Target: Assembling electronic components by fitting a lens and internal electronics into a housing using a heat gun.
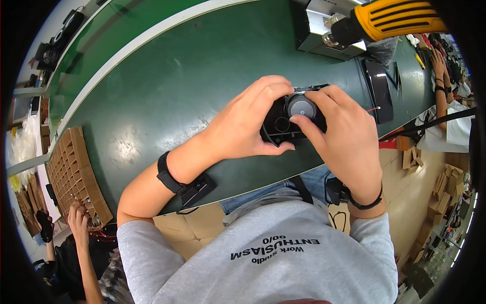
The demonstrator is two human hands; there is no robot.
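Black plastic housing held over green bench edge | left hand clamped round it | right hand fingertips closed on grey round disc | best: press evenly, keep disc level, housing steady.

One black housing, one grey round disc, one orange power tool, one cardboard divider tray, two wristbands

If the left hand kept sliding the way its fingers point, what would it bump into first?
The left hand points right across the black housing it grips, so it would probably meet the right hand's fingers first, though depth is unclear.
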